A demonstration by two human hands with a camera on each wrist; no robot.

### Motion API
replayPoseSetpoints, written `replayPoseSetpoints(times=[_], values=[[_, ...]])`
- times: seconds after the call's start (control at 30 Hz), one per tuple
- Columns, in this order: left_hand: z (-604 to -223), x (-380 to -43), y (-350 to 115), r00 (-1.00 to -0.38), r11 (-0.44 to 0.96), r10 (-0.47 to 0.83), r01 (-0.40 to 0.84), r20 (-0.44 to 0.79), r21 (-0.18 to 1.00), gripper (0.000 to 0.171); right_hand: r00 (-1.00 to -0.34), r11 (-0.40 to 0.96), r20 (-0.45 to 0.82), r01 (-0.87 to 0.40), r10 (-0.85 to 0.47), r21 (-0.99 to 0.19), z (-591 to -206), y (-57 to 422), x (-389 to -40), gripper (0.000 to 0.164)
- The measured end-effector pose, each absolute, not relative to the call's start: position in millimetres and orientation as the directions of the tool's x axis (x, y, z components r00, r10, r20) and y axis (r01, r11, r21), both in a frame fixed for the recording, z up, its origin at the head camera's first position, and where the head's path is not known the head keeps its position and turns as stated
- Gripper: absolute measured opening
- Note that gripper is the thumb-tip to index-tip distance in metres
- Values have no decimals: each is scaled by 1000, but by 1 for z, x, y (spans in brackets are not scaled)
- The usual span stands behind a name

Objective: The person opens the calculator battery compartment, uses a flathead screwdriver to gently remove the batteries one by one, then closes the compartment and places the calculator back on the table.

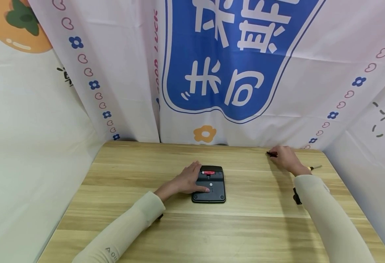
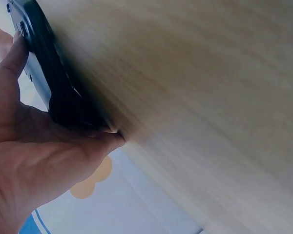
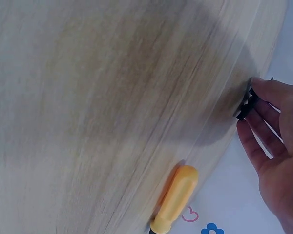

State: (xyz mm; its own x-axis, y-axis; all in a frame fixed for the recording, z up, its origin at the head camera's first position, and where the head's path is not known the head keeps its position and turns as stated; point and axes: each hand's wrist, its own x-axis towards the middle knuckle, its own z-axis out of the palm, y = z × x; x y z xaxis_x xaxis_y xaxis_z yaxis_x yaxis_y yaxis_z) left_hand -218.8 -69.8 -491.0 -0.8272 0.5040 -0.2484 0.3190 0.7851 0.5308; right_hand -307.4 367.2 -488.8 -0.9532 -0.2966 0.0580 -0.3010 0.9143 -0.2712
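Note:
A black calculator (image 1: 209, 197) lies face down on the table, with a red battery (image 1: 208, 172) in the uncovered slot near its far end. My left hand (image 1: 189, 179) rests on its left side, fingers stretched along the far left corner and thumb pressing the back. The left wrist view shows the calculator's dark edge (image 2: 49, 73) against that hand. Near the table's far right edge, my right hand (image 1: 285, 159) pinches a small black plastic piece (image 3: 247, 103) between thumb and fingertips. That piece's exact shape is partly covered by the fingers.
A screwdriver (image 3: 178, 195) with a yellow handle lies by the right edge of the wooden table (image 1: 238, 233), close to the right wrist. Printed white cloth (image 1: 130, 91) hangs along the table's far edge and both sides.

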Motion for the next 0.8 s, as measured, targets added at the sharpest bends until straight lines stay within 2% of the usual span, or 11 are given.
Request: replayPoseSetpoints(times=[0.8], values=[[-491,-218,-69,-831,798,493,314,-258,515,109,-943,906,81,-332,-322,-264,-494,368,-304,27]])
